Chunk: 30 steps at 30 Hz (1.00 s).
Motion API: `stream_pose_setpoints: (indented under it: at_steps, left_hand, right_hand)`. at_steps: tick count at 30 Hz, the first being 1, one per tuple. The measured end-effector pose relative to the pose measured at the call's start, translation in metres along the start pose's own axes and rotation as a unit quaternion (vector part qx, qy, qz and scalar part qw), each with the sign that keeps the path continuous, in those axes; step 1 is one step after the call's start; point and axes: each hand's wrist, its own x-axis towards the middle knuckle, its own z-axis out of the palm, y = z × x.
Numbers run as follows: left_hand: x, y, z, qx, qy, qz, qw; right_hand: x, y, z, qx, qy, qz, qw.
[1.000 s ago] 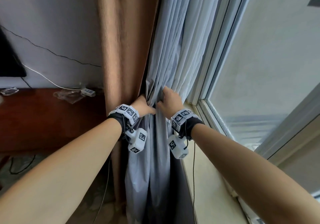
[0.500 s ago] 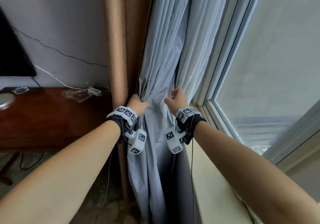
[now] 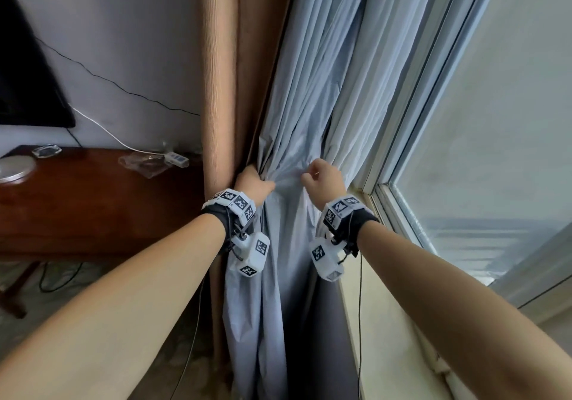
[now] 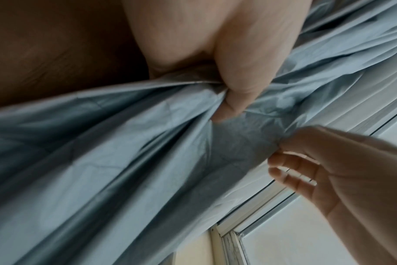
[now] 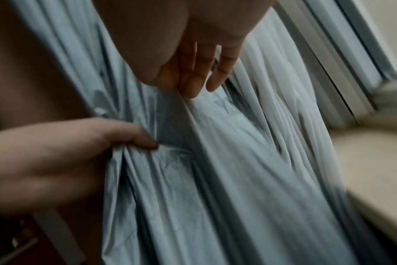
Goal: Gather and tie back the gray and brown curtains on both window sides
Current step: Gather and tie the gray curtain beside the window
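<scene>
We see gray curtain [image 3: 297, 127] hanging center, between brown curtain [image 3: 229, 68] at left & window frame [image 3: 411, 115] at right. Our left hand [image 3: 252, 183] bunches gray folds at brown curtain's edge, grip closed on fabric. Right hand [image 3: 325, 180] just beside: thumb & forefinger pinch gray fold, other fingers [image 4: 290, 172] loose. Dark wood bench [image 3: 93, 201] far left.

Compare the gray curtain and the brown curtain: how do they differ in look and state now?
The gray curtain is thin, shiny and creased, bunched into many folds; the brown curtain is matte with a fine texture and hangs in a smooth, straight column. The left hand grips the gray curtain and the right hand pinches it; neither clearly holds the brown one. The gray curtain hangs nearer the window. Both hang side by side, untied.
</scene>
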Motion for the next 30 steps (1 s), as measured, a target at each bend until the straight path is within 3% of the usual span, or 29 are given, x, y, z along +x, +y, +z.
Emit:
stream_pose_setpoints:
  at_steps: [4,8,10,12,15,20,22,26,30]
  left_hand:
    - [-0.003,0.005,0.013,-0.003,-0.021,0.009,1.0]
    - [-0.005,0.007,0.022,0.014,-0.166,0.06,0.984]
    - [-0.005,0.005,0.025,0.004,-0.198,0.089,0.976]
    - [-0.004,0.004,0.023,-0.026,-0.182,0.088,0.979]
    - [-0.003,0.001,0.014,-0.018,-0.089,0.04,0.995]
    - [-0.001,-0.002,0.004,-0.015,-0.052,0.0,0.999]
    - [0.001,-0.005,0.0,-0.019,-0.054,0.004,0.998]
    - [0.002,-0.007,-0.007,-0.029,-0.071,0.006,0.997]
    - [0.005,-0.008,-0.014,-0.04,-0.07,-0.004,0.997]
  right_hand:
    - [-0.013,-0.004,-0.008,-0.081,0.004,-0.128,0.988]
    - [-0.019,-0.011,-0.012,-0.091,-0.002,-0.149,0.985]
    - [-0.02,-0.015,-0.012,-0.066,-0.023,-0.148,0.987]
    - [-0.021,-0.016,-0.014,-0.028,-0.047,-0.142,0.988]
    - [-0.019,-0.009,-0.016,0.067,-0.087,-0.094,0.989]
    - [-0.004,0.017,-0.004,0.079,-0.067,0.067,0.992]
    - [0.003,0.021,-0.001,0.177,-0.112,0.132,0.969]
    - [0.017,0.014,0.013,0.359,-0.207,0.156,0.897]
    - [0.023,0.003,0.021,0.283,-0.156,0.128,0.938]
